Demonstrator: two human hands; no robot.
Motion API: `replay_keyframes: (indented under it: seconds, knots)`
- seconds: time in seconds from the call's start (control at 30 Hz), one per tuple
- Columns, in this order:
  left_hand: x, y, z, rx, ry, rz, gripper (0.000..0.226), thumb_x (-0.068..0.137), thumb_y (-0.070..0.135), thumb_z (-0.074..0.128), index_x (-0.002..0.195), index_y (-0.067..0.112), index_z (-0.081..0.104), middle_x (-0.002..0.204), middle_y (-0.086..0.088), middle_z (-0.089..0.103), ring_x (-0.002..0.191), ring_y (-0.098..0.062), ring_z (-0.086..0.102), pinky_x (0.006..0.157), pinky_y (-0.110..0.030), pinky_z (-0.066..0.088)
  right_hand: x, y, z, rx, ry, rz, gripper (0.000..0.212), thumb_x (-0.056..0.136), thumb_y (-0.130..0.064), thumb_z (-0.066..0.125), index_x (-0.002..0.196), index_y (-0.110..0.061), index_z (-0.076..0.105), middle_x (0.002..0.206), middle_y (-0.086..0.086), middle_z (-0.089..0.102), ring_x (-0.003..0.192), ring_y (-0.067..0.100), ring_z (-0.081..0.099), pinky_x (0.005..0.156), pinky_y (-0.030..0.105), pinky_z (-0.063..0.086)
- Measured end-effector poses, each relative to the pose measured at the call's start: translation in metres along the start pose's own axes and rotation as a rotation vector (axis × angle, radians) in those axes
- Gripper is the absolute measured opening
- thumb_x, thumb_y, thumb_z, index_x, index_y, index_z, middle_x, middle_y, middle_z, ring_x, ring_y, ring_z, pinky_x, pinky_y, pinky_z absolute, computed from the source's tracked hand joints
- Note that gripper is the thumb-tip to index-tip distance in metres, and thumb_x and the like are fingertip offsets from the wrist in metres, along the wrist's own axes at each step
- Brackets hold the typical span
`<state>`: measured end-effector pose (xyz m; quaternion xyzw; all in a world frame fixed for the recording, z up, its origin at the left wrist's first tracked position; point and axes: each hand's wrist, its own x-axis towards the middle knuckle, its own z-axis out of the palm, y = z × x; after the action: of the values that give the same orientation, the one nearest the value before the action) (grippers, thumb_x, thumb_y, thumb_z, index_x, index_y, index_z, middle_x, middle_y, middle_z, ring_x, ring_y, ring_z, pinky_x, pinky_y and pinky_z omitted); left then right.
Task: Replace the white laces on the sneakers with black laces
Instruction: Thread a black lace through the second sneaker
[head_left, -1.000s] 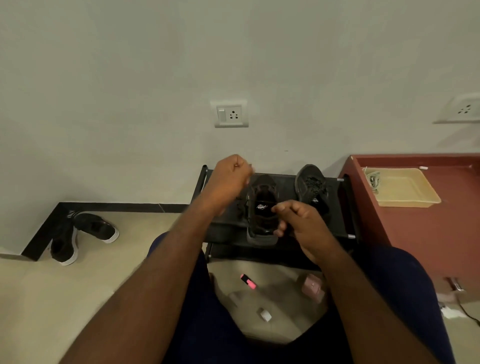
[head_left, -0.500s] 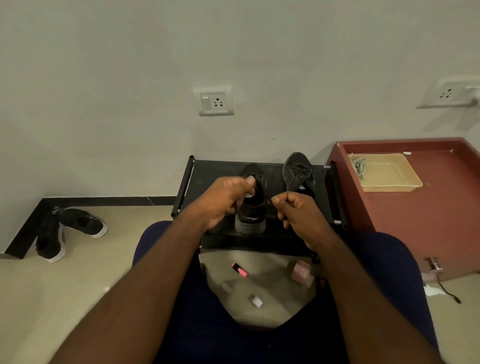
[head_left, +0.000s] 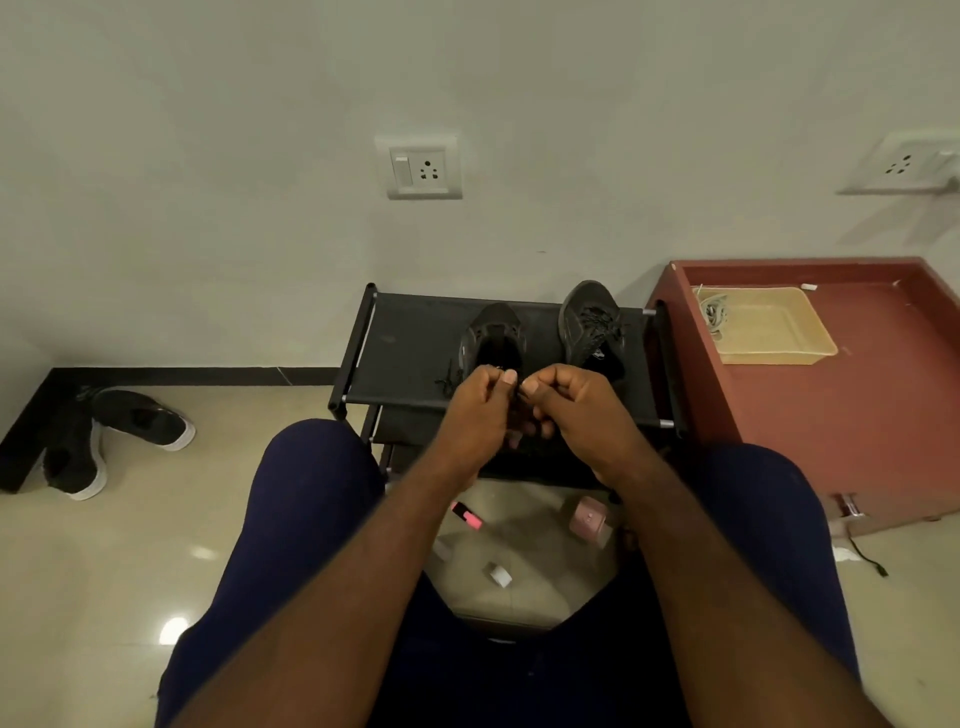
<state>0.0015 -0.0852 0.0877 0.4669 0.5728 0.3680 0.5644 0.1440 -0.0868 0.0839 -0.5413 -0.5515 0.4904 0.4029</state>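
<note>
Two black sneakers stand on a low black rack (head_left: 405, 353). The left sneaker (head_left: 493, 332) sits just beyond my hands; its near half is hidden by them. My left hand (head_left: 480, 410) and my right hand (head_left: 576, 410) meet in front of it, fingers curled, each pinching the black lace (head_left: 447, 382), whose loose end trails left of my left hand. The right sneaker (head_left: 592, 322) is laced in black. White laces (head_left: 714, 312) lie in a beige tray (head_left: 779, 338).
A red-brown cabinet (head_left: 831, 415) stands right of the rack, holding the tray. Another pair of black shoes (head_left: 114, 431) lies on the floor at left. A pink marker (head_left: 467, 517), a pink box (head_left: 589, 522) and a small white piece (head_left: 498, 574) lie between my knees.
My left hand came down from its raised position and both hands drew together at the near end of the left sneaker. The camera tilted downward.
</note>
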Motion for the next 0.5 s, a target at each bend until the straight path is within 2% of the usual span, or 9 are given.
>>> replay_keyframes:
  seconds: [0.07, 0.13, 0.2, 0.23, 0.3, 0.37, 0.43, 0.5]
  knots:
    - [-0.003, 0.002, -0.002, -0.02, -0.071, -0.08, 0.033, 0.106, 0.034, 0.041, 0.107, 0.005, 0.057, 0.071, -0.006, 0.058, 0.05, -0.009, 0.047, 0.042, -0.02, 0.036, -0.002, 0.004, -0.004, -0.058, 0.001, 0.0, 0.015, 0.1, -0.014, 0.06, 0.09, -0.015, 0.071, 0.06, -0.008, 0.064, 0.053, 0.006, 0.052, 0.054, 0.022, 0.046]
    - [0.0, 0.004, -0.009, 0.021, -0.207, -0.168, 0.043, 0.103, 0.049, 0.04, 0.097, 0.012, 0.06, 0.064, -0.002, 0.052, 0.043, -0.006, 0.034, 0.04, -0.019, 0.023, -0.004, 0.009, -0.007, -0.104, -0.002, 0.0, 0.014, 0.1, -0.014, 0.061, 0.092, -0.014, 0.073, 0.061, -0.008, 0.064, 0.051, 0.004, 0.051, 0.052, 0.021, 0.044]
    - [0.002, 0.002, -0.015, 0.081, -0.295, -0.179, 0.046, 0.099, 0.057, 0.042, 0.092, 0.016, 0.062, 0.062, 0.0, 0.051, 0.042, -0.005, 0.031, 0.039, -0.019, 0.022, -0.005, 0.009, -0.007, -0.156, -0.065, -0.011, 0.014, 0.1, -0.013, 0.061, 0.097, -0.009, 0.074, 0.069, 0.002, 0.069, 0.052, 0.005, 0.052, 0.052, 0.023, 0.043]
    - [0.003, 0.0, -0.017, 0.102, -0.294, -0.151, 0.044, 0.099, 0.054, 0.044, 0.09, 0.015, 0.062, 0.063, -0.001, 0.051, 0.042, -0.005, 0.032, 0.039, -0.019, 0.024, -0.005, 0.008, -0.006, -0.177, -0.103, -0.019, 0.015, 0.1, -0.012, 0.06, 0.099, -0.008, 0.074, 0.073, 0.01, 0.071, 0.052, 0.006, 0.052, 0.052, 0.024, 0.043]
    - [0.004, -0.002, -0.015, 0.079, -0.227, -0.079, 0.038, 0.103, 0.04, 0.046, 0.088, 0.01, 0.063, 0.064, -0.004, 0.053, 0.042, -0.003, 0.04, 0.04, -0.017, 0.032, -0.006, 0.004, -0.001, -0.157, -0.144, -0.033, 0.015, 0.101, -0.008, 0.057, 0.106, -0.005, 0.071, 0.076, 0.011, 0.071, 0.051, 0.003, 0.052, 0.052, 0.018, 0.042]
    - [0.008, -0.003, -0.013, 0.088, -0.121, -0.02, 0.036, 0.105, 0.031, 0.045, 0.089, 0.006, 0.065, 0.066, -0.004, 0.057, 0.048, -0.001, 0.049, 0.048, -0.016, 0.04, -0.006, 0.005, 0.007, -0.138, -0.116, -0.029, 0.016, 0.1, -0.007, 0.058, 0.114, -0.007, 0.064, 0.074, 0.008, 0.069, 0.054, 0.002, 0.054, 0.055, 0.016, 0.042]
    - [0.015, -0.008, -0.018, 0.061, 0.056, -0.036, 0.034, 0.105, 0.03, 0.044, 0.087, 0.011, 0.065, 0.066, -0.002, 0.06, 0.051, -0.005, 0.05, 0.051, -0.02, 0.04, -0.004, 0.011, 0.011, -0.189, -0.068, 0.01, 0.016, 0.098, -0.014, 0.062, 0.113, -0.013, 0.059, 0.071, 0.016, 0.063, 0.057, 0.011, 0.052, 0.057, 0.025, 0.043]
    - [0.026, -0.012, -0.032, -0.126, 0.26, -0.125, 0.032, 0.106, 0.032, 0.042, 0.085, 0.015, 0.06, 0.066, 0.001, 0.061, 0.05, -0.007, 0.045, 0.046, -0.021, 0.034, 0.001, 0.02, 0.003, -0.281, -0.044, 0.033, 0.006, 0.098, -0.02, 0.063, 0.102, -0.015, 0.062, 0.069, 0.012, 0.061, 0.057, 0.009, 0.051, 0.058, 0.028, 0.043]
